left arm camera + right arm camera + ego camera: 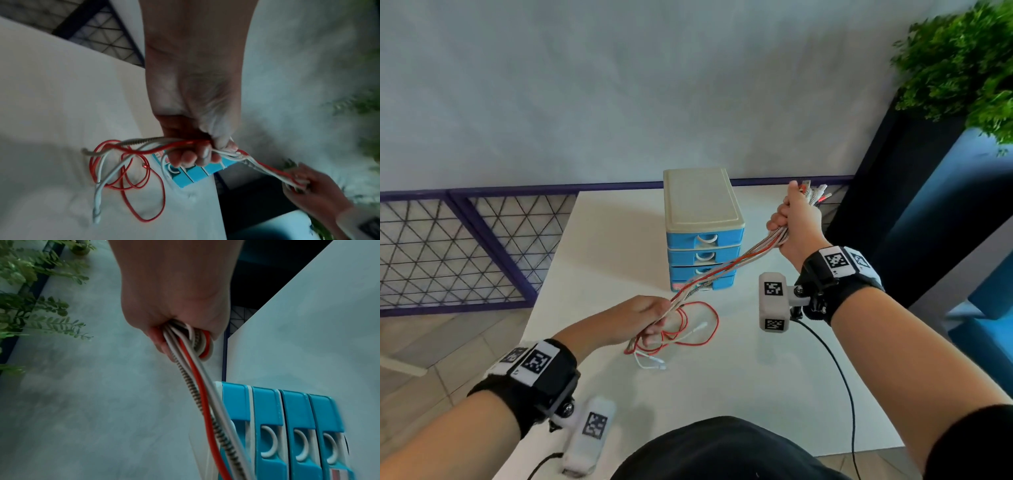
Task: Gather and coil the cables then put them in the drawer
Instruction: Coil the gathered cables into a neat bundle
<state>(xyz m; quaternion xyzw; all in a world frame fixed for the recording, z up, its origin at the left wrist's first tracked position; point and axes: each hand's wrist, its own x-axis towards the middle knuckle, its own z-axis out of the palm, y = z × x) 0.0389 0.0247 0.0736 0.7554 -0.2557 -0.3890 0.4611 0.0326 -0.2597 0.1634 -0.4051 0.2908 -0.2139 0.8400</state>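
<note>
A bundle of red, white and braided cables [726, 267] stretches taut between my two hands above the white table [606, 226]. My right hand [796, 219] grips one end, raised at the right, with the plugs [815, 195] sticking out above the fist. My left hand [654, 318] grips the bundle lower down in front of the drawers. Loose red and white ends [688, 335] hang from it onto the table. The blue drawer unit [703, 236] stands mid-table, its drawers all closed. In the wrist views the cables [185, 143] [197, 369] pass through both fists.
A purple wire-mesh railing [465, 246] runs behind the table on the left. A green plant [969, 65] on a dark planter stands at the right. A black lead [839, 370] trails from the right wrist camera across the table.
</note>
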